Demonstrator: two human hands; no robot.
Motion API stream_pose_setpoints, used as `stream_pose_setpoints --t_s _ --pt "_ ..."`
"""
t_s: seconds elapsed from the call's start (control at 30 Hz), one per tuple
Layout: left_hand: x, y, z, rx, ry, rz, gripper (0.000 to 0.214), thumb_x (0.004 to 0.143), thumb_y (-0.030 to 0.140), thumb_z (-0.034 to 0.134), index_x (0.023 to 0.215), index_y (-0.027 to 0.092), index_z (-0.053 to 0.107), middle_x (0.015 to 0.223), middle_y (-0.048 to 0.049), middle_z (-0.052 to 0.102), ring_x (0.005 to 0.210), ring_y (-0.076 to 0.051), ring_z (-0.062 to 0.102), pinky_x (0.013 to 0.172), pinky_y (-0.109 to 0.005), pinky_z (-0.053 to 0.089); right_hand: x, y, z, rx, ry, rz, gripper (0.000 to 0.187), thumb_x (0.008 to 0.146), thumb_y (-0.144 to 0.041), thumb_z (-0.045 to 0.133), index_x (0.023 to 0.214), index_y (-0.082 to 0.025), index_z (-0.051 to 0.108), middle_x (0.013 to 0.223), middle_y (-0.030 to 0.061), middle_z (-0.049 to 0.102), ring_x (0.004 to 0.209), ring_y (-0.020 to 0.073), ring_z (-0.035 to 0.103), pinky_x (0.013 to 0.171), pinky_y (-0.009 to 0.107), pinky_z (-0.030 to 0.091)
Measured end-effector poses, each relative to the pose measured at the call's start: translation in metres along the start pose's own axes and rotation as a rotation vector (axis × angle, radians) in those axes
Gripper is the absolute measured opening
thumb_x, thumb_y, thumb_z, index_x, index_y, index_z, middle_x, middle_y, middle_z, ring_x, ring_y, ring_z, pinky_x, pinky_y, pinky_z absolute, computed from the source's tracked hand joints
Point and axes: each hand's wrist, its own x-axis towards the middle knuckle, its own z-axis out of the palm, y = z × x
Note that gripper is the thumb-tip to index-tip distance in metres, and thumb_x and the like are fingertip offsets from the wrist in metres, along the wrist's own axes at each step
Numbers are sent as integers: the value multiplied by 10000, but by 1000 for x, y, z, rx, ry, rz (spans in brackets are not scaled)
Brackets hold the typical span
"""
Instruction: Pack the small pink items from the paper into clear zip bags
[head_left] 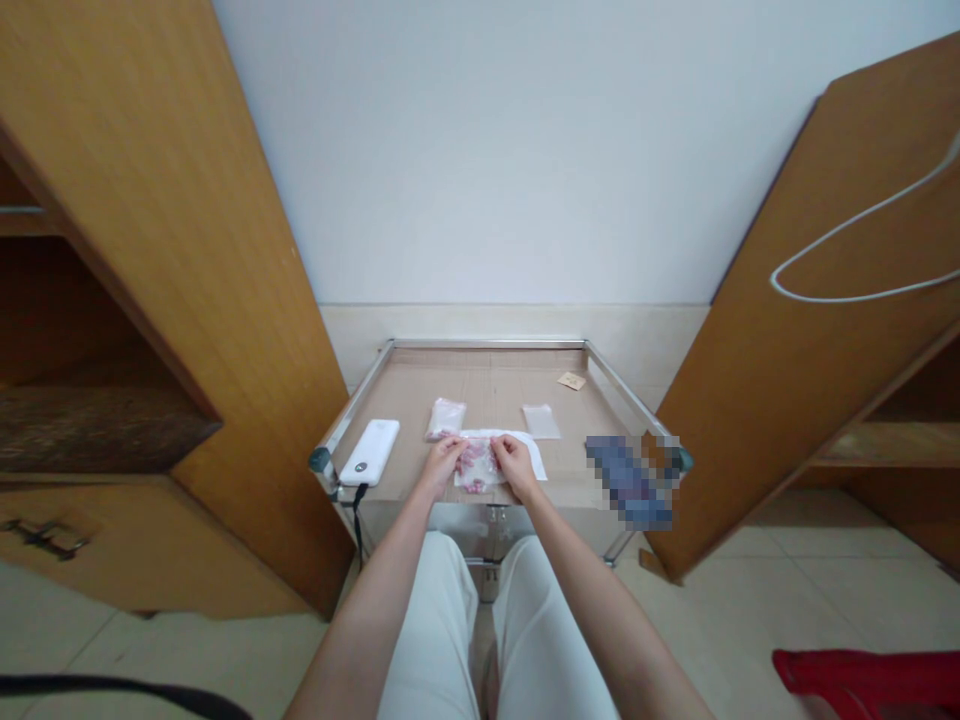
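The left hand (442, 465) and right hand (516, 465) touch a clear bag of pink bits (474, 462) on a metal-edged table (487, 343), with a white power bank (369, 452) near the left hand.

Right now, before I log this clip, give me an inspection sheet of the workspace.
surface: cardboard top on a steel frame
job's things: clear bag of pink items, on a white sheet
clutter: power bank, second bag, clear packet, tan card, pixelated blue object
grippers: left hand and right hand both on the clear bag
cables: black cable runs from the power bank over the edge
surroundings: wooden doors on both sides, white wall, tiled floor, red object, black strap
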Motion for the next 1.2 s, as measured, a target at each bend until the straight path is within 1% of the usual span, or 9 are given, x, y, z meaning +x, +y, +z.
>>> stream_pose_setpoints --t_s 0.1,0.27,0.47,0.7,0.93,1.03,1.2 --pt "-1 0 -1 -15 -1 6 286 522 386 641 605 134 535 487 26 533 409 -67 486 380 -165 332 0 0 0 -1 1 0 309 715 -397 456 506 -175 406 461 -52 367 449 81 329 445 206 257" --pt "-2 1 -2 -46 -23 -6 257 538 360 641 611 133 547 519 10 559 450 -75 514 414 -168 354 1 1 -1 -11 -4 -9 330 708 -432 454 504 -179 392 466 -52 353 449 80 314 437 206 256" --pt "-1 0 -3 -95 -9 -31 263 542 362 640 628 130 551 538 5 562 462 -91 533 487 -219 425 0 2 -1 -17 -20 -5 352 706 -461 450 502 -179 398 446 -51 361 433 78 317 424 202 255" --pt "0 -3 -4 -135 -22 -32 284 522 371 658 638 133 554 573 15 567 489 -86 540 506 -217 431 0 0 0 15 -14 22 339 682 -451 481 494 -172 440 436 -50 378 419 79 327 422 205 253" --pt "0 -2 -3 -13 -54 -18 338 480 413 679 593 119 558 523 9 566 461 -76 498 481 -200 378 -1 -1 0 23 -30 40 319 669 -439 500 512 -162 485 438 -44 395 419 76 325 403 198 250" --pt "1 -4 -4 7 -57 18 340 486 420 674 596 116 567 520 5 568 473 -81 497 491 -203 374 -1 -1 1 20 -42 58 310 663 -430 509 516 -157 505 425 -42 401 408 75 323 391 195 245" --pt "0 -4 -3 26 -53 31 335 485 414 673 607 116 584 527 -2 575 478 -87 495 500 -211 376 0 3 3 20 -64 56 281 642 -420 528 576 -149 565 439 -34 451 407 76 346 390 195 254"
